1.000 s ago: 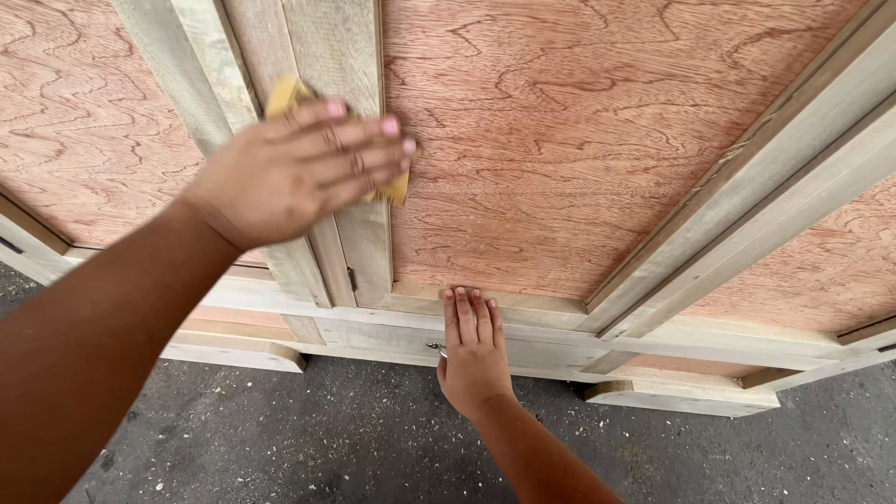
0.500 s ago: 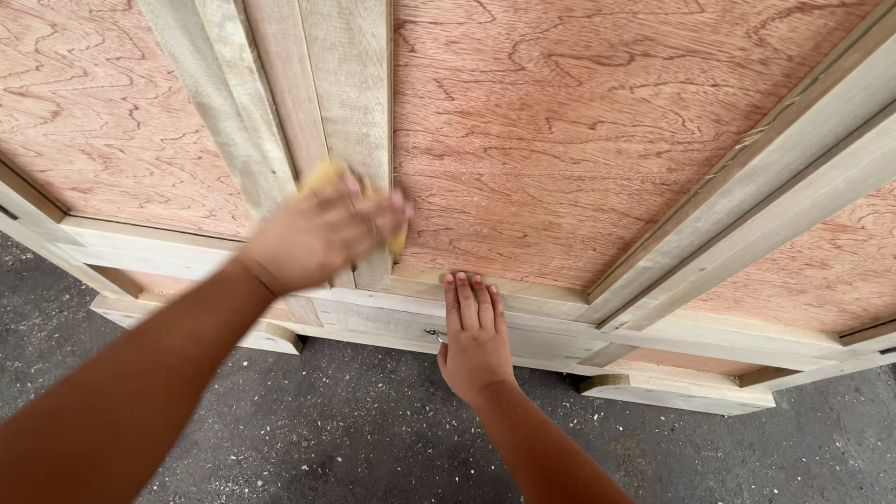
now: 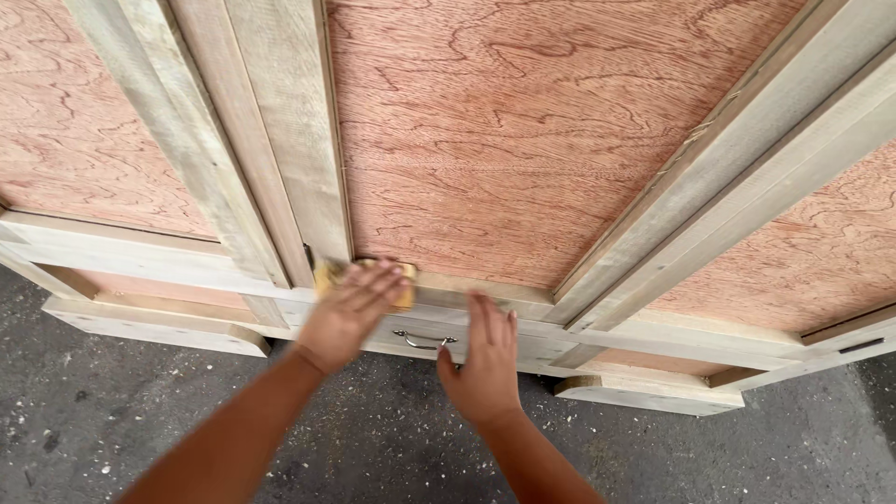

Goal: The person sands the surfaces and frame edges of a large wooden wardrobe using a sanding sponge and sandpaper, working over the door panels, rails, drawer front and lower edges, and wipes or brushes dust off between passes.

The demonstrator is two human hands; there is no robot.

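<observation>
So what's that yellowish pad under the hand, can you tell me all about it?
The pad is small, flat and tan-yellow, looking like folded sandpaper or a sanding sponge; which one is unclear. The left hand presses on it with spread fingers and hides most of it, so only its edges show at either side. It lies against the pale wooden rail at the bottom edge of the reddish plywood panel, next to the upright post.

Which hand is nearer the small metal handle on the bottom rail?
Right. The right hand lies just beside the metal handle; the left hand is up-left, pressing the yellow sanding pad.
</observation>
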